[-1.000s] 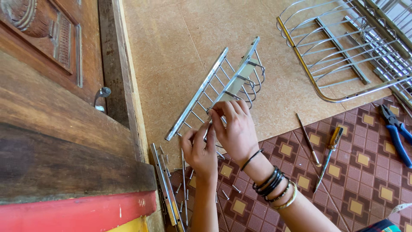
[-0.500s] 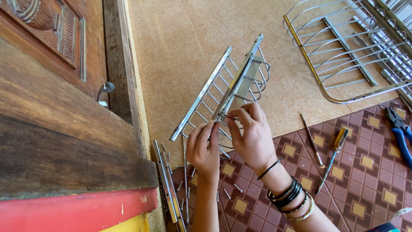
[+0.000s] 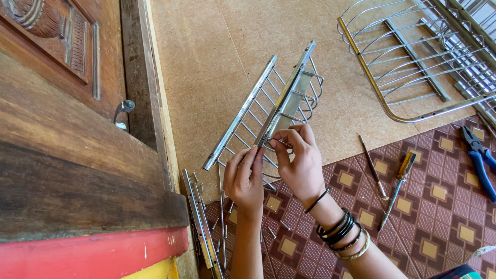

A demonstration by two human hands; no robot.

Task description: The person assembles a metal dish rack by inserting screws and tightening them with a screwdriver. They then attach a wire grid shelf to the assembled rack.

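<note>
A shiny steel wire rack section with two long rails and thin cross rods is held tilted above the tan floor. My left hand grips its near end from below, fingers curled around the rods. My right hand, with dark and gold bangles on the wrist, pinches the near end of the right-hand rail, fingertips pressed together at the rail's tip. Whether a small part sits between those fingertips cannot be made out.
A steel rail and several loose rods and screws lie below my hands. A screwdriver and a thin tool lie on the patterned mat; blue pliers at right. A larger wire rack is top right, a wooden door left.
My hands and the rack section have lifted and shifted a little right; the rack has turned more on edge. My right fingers have closed tighter on the rail's tip.
</note>
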